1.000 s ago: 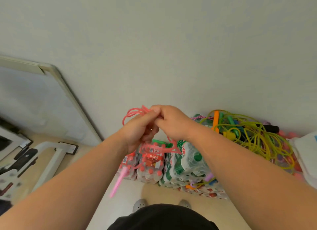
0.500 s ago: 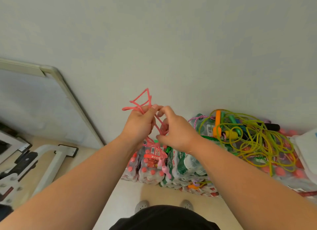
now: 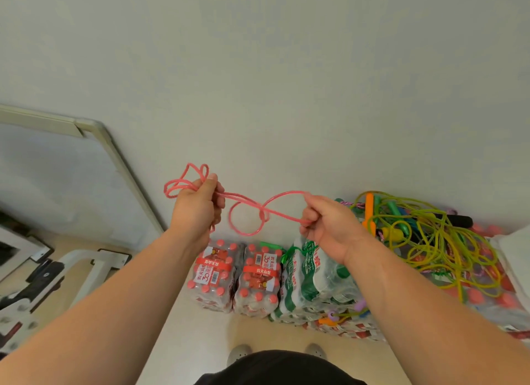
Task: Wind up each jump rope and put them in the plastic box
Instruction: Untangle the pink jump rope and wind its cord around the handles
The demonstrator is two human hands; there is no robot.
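Note:
A pink jump rope (image 3: 246, 212) stretches between my two raised hands in front of the wall. My left hand (image 3: 198, 204) grips a bundle of its loops, which stick out above and to the left of the fist. My right hand (image 3: 324, 224) pinches a doubled strand of the same rope. Between the hands the rope forms a loose round loop. A tangle of yellow-green and other coloured jump ropes (image 3: 430, 235) lies on packs at the right. The rope's handles are hidden, and no plastic box shows clearly.
Shrink-wrapped packs of water bottles (image 3: 243, 275) stand against the wall below my hands. A whiteboard (image 3: 51, 178) leans at the left, with a white metal frame (image 3: 74, 270) on the floor beside it. My shoes (image 3: 241, 353) stand on pale floor. A white object (image 3: 516, 258) sits at the right edge.
My hands, close together a second ago, have moved apart; the right hand pulled a doubled strand to the right, opening a loop in the middle. The hanging pink handle is no longer visible.

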